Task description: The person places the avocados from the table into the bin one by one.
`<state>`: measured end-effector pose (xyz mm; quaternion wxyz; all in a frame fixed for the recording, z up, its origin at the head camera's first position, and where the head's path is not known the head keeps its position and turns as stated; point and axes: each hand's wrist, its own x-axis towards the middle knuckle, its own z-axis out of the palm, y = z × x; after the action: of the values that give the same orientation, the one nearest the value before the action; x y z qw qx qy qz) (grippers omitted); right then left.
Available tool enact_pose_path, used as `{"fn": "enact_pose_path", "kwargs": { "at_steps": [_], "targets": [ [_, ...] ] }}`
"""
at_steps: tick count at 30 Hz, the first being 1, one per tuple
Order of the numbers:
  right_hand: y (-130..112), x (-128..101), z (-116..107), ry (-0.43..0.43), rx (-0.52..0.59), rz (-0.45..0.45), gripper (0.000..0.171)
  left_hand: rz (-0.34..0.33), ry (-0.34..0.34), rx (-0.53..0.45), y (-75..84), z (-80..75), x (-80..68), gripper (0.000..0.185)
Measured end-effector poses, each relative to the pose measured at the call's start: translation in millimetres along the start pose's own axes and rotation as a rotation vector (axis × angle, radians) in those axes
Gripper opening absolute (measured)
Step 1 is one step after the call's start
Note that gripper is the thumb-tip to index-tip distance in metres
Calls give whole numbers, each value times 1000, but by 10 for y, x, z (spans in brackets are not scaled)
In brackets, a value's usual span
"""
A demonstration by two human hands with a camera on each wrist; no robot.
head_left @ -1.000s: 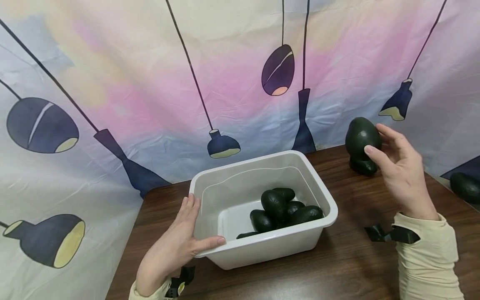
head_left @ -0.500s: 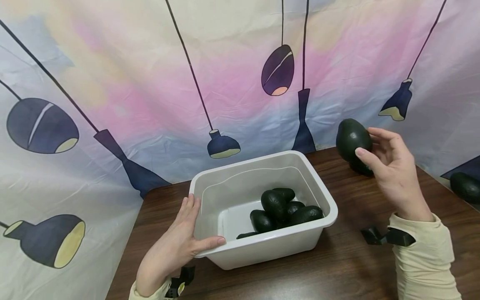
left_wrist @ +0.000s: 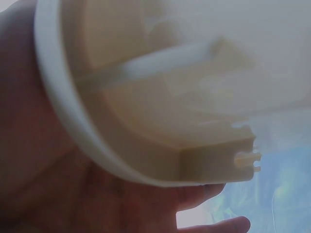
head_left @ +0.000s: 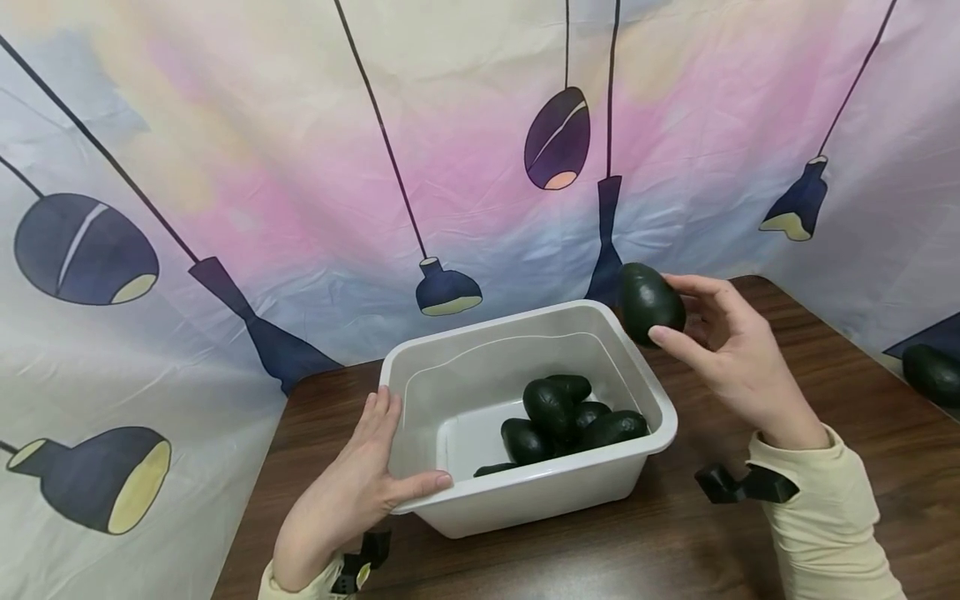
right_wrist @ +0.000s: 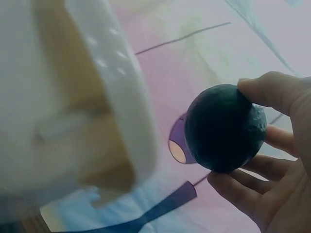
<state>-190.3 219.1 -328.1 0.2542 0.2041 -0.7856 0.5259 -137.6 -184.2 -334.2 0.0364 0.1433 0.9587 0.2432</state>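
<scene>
Staged booth: printed backdrop (head_left: 300, 167), table (head_left: 825, 367)

Bin (head_left: 525, 500) on counter (head_left: 675, 550); avocados (head_left: 570, 421) inside, held avocado (head_left: 649, 302) above its right rim, another (head_left: 930, 372) far right.
</scene>
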Motion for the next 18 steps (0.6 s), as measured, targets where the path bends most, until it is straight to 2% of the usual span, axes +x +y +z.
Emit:
{"fn": "enact_pose_path", "kwargs": {
  "at_steps": [7, 14, 18],
  "targets": [
    [-27, -3, 160, -74, 7, -40, 66, 7, 2, 3, -9, 3, 5, 120],
    [-42, -18, 231, -124, -44, 7, 54, 13, 1, 1, -12, 2, 10, 121],
    [-46, -14, 211, -108, -56, -10, 50, 17, -2, -2, -14, -3, 12, 121]
  ]
}}
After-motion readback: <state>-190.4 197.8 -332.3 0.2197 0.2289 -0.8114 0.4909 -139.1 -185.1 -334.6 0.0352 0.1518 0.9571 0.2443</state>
